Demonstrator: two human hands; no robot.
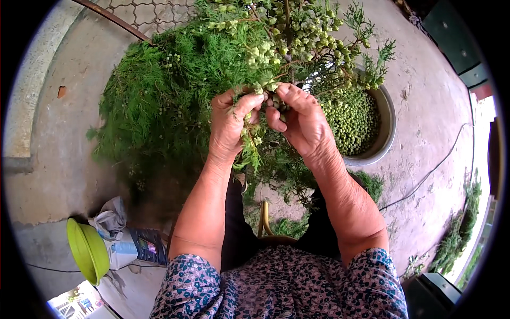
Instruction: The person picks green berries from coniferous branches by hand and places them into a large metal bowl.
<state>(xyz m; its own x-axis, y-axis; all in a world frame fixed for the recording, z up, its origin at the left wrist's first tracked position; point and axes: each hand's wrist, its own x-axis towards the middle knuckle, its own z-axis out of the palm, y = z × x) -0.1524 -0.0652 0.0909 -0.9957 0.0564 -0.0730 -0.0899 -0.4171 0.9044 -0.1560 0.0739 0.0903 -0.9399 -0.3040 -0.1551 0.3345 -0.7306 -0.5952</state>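
Note:
A leafy conifer branch (319, 48) with clusters of pale green cones rises in front of me. My left hand (228, 123) is closed, thumb and fingers pinching a cone-bearing sprig of it. Close beside it, my right hand (308, 119) has its fingers curled, thumb and forefinger pinched at the same cluster. A few green cones (281, 103) show at the curled fingers of the right hand. Exactly what lies between those fingertips is partly hidden. To the right, behind the branch, stands a round metal basin (392, 125) holding a heap of small green cones (348, 119).
A large pile of cut green foliage (159, 90) lies on the concrete floor at the left. A lime-green plastic basin (87, 252) and a grey bag (110, 218) are at the lower left. A thin cable (430, 186) runs across the floor at right.

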